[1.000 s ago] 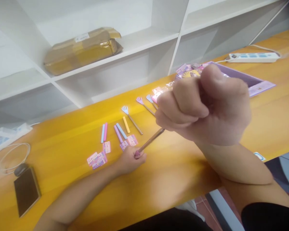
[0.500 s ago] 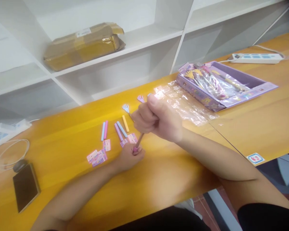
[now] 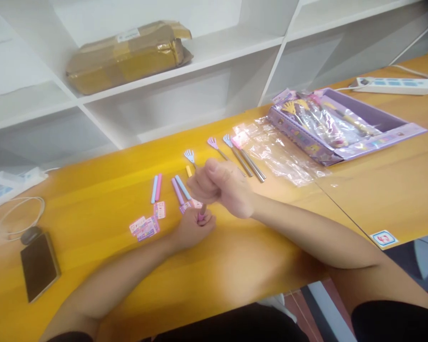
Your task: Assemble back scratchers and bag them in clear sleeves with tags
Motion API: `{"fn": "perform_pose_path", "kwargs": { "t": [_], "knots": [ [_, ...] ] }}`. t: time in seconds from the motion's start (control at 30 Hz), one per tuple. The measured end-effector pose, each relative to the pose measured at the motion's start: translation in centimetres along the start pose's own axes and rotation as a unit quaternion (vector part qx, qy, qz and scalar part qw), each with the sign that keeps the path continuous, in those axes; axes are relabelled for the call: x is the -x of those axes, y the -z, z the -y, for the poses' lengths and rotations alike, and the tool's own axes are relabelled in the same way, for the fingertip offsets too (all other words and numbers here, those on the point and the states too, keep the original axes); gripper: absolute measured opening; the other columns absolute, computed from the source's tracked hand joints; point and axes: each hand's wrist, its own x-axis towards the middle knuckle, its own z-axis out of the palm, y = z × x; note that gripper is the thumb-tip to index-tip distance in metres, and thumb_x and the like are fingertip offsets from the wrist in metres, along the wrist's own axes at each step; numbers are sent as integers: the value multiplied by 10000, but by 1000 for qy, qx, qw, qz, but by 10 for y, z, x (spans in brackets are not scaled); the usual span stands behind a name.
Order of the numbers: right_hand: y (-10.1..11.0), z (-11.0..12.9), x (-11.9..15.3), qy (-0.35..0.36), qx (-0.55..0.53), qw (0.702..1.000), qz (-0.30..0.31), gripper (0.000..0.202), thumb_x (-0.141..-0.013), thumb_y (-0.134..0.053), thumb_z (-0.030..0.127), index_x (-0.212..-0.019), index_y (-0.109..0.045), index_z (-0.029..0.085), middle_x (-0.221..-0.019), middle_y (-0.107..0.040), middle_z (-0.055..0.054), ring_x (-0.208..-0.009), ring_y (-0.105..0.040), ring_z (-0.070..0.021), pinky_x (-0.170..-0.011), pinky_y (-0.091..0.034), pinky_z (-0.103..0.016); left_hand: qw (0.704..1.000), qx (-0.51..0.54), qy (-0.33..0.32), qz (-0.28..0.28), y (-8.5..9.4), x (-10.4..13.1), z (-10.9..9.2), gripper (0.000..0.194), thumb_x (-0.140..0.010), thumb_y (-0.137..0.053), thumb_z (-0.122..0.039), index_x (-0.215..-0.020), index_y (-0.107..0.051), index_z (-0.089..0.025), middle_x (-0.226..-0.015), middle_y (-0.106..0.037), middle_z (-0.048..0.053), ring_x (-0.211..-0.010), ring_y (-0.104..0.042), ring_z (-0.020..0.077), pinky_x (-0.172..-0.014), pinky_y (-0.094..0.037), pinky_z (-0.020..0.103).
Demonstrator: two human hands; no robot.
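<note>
Where the purple box (image 3: 302,136) stands open, bagged scratchers (image 3: 323,119) lie inside.

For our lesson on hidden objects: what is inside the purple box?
Clear packets with yellow hand-shaped heads show in the purple box; whatever lies beneath the packets is covered.

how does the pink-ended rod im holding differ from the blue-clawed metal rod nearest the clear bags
The pink-ended rod is gripped in your left hand, running up toward your closed right hand; the blue-clawed metal rod lies on the wooden table. The pink-ended rod's upper end is hidden, while the blue-clawed metal rod shows its pronged head. Both have slender shafts.
</note>
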Motion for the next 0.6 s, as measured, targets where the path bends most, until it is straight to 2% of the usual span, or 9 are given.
{"fn": "perform_pose_path", "kwargs": {
  "t": [0.17,0.43,0.6],
  "knots": [
    [-3,-5,7,3,-20,1000,12,666,-1109,-531,641,-657,-279,222,-615,-221,92,-502,-156,-66,-463,-175,-221,1000,0,-5,-8,-1,1,2,497,-857,-628,-287,-634,-187,-234,-605,-184,-80,-601,-167,91,-588,-168,306],
    [4,-3,6,-17,-7,1000,-13,669,-1075,-593,653,-645,-318,220,-607,-233,93,-507,-187,-70,-467,-178,-219,1000,-7,0,0,2,-1,1,504,-872,-638,-285,-638,-194,-234,-598,-197,-82,-598,-178,90,-586,-170,298],
    [2,-4,6,-12,-17,1000,-21,667,-1094,-557,644,-644,-294,228,-599,-207,96,-501,-183,-72,-464,-170,-221,1000,2,4,16,4,-1,-3,498,-869,-637,-299,-634,-201,-243,-592,-187,-85,-584,-164,87,-571,-162,298]
  ]
}}
